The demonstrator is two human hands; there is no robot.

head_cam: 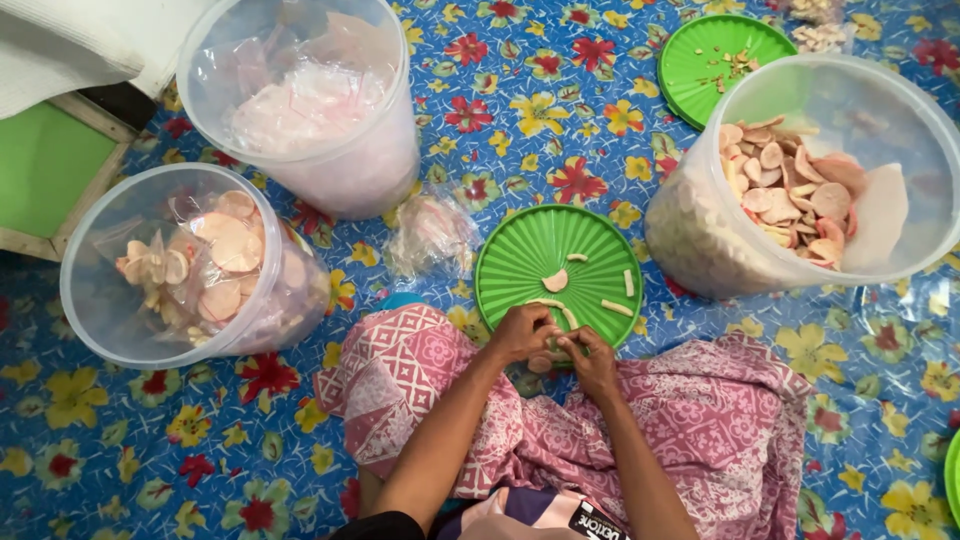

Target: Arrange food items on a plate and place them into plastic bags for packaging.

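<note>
The three tubs, one at the left (100, 300), one at the far left (390, 150) and one at the right (690, 240), are clear, glossy plastic, slightly cloudy. The near lid (530, 255) and the far lid (690, 70) are green plastic, ribbed and faintly shiny. The flowered floor mat (540, 120) looks like smooth, glossy vinyl. The skirt (720, 420) is matt patterned cloth. The chips (235, 245) look dry, matt and pale. A small bag (432, 235) is thin, crinkled, shiny film. A frame (95, 115) at the far left is bare, matt wood.
</note>
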